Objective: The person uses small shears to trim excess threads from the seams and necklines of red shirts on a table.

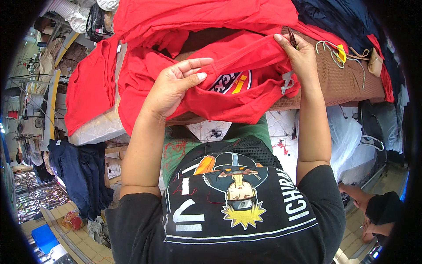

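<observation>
A red shirt (237, 105) lies bunched across my lap and the table edge, with a printed patch in dark, white and yellow showing through its opening. My left hand (169, 88) has its thumb and fingers at the left end of the shirt's hem band, fingers fairly straight. At the far right end of that band, my right hand (301, 55) pinches the edge between thumb and fingertips. Dark thread snips (292, 38) are also held in my right hand, their tips pointing up. The band is stretched between both hands. A pale tag-like piece (287, 83) hangs by the right wrist.
More red garments (202, 17) are heaped at the back, another (94, 83) at left. Dark navy cloth (338, 22) lies far right. Cord with a yellow piece (341, 53) rests on the brown cover (334, 86). A person's bare legs (358, 198) show lower right.
</observation>
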The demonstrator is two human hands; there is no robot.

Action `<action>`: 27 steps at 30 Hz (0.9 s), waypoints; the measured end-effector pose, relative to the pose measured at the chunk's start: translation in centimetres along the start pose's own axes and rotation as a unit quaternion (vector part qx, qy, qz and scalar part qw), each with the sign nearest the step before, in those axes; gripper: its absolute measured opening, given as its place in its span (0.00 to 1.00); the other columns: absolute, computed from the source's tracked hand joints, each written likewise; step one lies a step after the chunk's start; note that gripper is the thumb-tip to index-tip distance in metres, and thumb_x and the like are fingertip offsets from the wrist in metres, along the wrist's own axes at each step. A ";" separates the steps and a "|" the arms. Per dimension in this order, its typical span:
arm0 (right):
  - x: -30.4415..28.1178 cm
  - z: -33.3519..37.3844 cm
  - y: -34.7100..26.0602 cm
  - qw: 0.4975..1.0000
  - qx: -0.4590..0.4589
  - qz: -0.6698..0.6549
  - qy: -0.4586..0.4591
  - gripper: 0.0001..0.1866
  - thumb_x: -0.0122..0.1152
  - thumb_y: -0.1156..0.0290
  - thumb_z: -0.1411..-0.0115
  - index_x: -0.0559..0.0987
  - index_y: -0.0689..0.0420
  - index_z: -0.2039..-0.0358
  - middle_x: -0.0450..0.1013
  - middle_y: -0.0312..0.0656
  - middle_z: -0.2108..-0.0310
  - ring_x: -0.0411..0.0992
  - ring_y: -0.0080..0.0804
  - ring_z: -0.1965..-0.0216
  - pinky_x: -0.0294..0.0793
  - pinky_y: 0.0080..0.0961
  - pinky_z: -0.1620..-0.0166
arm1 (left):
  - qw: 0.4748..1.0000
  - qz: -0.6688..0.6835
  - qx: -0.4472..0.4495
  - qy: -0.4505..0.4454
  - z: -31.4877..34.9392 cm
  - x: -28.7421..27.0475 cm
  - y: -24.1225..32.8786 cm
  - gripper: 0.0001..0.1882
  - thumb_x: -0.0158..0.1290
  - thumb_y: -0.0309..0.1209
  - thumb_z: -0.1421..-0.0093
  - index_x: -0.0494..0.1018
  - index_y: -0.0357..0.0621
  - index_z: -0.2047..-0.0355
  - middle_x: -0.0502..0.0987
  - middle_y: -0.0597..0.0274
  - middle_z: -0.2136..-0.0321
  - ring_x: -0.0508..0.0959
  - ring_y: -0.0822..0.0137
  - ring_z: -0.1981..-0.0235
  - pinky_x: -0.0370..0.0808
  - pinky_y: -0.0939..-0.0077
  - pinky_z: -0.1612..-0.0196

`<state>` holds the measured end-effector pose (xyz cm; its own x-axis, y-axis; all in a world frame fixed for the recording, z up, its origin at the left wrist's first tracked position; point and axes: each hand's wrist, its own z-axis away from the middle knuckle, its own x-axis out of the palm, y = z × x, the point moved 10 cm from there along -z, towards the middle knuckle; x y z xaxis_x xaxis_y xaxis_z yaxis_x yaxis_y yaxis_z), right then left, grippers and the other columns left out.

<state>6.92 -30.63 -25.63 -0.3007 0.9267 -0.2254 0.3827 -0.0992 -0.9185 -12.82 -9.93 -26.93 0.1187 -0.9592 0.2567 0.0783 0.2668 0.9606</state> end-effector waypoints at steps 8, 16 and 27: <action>1.0 0.3 1.2 0.993 0.022 0.116 0.011 0.16 0.68 0.58 0.46 0.82 0.59 0.69 0.71 0.34 0.83 0.65 0.16 0.78 0.68 0.19 0.71 | 0.981 -0.168 0.053 0.079 -0.5 -0.7 -0.9 0.11 0.57 0.27 0.40 0.78 0.37 0.58 0.77 0.63 0.56 0.75 0.77 0.57 0.70 0.84 0.51; 1.0 0.4 1.1 0.993 0.002 0.120 -0.001 0.17 0.68 0.56 0.46 0.82 0.58 0.69 0.73 0.34 0.82 0.67 0.18 0.77 0.69 0.21 0.70 | 0.916 -0.014 0.316 -0.247 5.1 2.0 8.0 0.14 0.54 0.36 0.37 0.78 0.38 0.73 0.77 0.59 0.62 0.75 0.68 0.59 0.69 0.70 0.53; 0.7 0.6 0.1 0.992 -0.001 0.127 -0.003 0.16 0.68 0.56 0.46 0.82 0.57 0.68 0.74 0.35 0.81 0.69 0.18 0.76 0.70 0.21 0.68 | 0.732 -0.634 0.226 0.102 2.3 6.4 0.6 0.22 0.59 0.32 0.46 0.69 0.40 0.52 0.74 0.60 0.53 0.72 0.66 0.51 0.67 0.69 0.46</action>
<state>6.25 -30.23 -26.01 -0.1986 0.8698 -0.4517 0.4488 -0.3290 -0.8309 -14.32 -16.07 -24.43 0.3832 -0.3618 -0.8498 -0.0752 -0.9292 0.3617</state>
